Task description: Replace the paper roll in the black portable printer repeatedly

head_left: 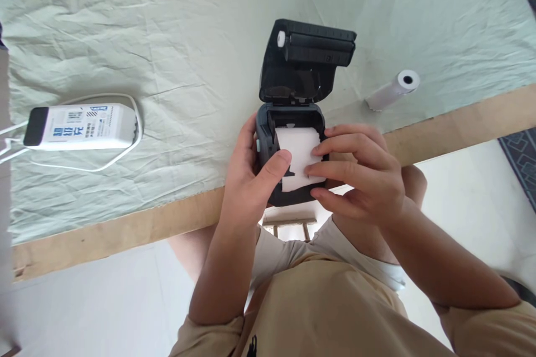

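A small black portable receipt printer (274, 198) is held near the table's front edge, with its hinged lid (310, 44) swung up and back. My left hand (251, 184) is wrapped round the printer's left side, its thumb bent over the rim and touching the paper. A white paper roll (297, 150) lies inside the compartment, with a ragged edge at its side. My right hand (360, 173) comes in from the right, fingers curved onto the roll and thumb near the printer's front edge. The fingers cover part of the roll and the printer's right side.
Another white paper roll (393, 89) stands on the pale green cloth (188, 67) to the right. At the left lies a white charger box (84, 127) with a looped white cable (96, 168). A bare wooden strip (138, 228) forms the table's front edge.
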`<state>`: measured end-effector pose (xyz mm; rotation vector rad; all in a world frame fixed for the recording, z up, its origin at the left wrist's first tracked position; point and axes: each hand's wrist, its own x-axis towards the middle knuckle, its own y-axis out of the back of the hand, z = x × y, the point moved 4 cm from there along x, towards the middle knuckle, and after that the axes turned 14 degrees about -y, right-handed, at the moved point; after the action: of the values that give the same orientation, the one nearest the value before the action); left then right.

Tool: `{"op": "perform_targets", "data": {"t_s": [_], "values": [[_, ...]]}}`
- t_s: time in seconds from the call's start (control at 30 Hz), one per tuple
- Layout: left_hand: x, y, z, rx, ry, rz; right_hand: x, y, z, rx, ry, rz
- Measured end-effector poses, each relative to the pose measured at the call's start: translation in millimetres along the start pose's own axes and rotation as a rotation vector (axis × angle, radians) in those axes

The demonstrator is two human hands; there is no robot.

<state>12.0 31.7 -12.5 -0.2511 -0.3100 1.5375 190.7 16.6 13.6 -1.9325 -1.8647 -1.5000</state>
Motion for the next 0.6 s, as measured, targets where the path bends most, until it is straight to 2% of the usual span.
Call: {"op": "perform_targets", "data": {"t_s": [0.23,0.43,0.6], "values": [[-1,-1.4,1,0.075,0.03,0.031,0,1,-1,-0.006,-0.018,0.004],[0,3.9,-3,0.065,0.002,-0.004,10,9,19,0.085,-0.116,0.121],[2,6.7,-7,0.091,0.001,-0.041,6,1,21,0.042,-0.171,0.05]]}}
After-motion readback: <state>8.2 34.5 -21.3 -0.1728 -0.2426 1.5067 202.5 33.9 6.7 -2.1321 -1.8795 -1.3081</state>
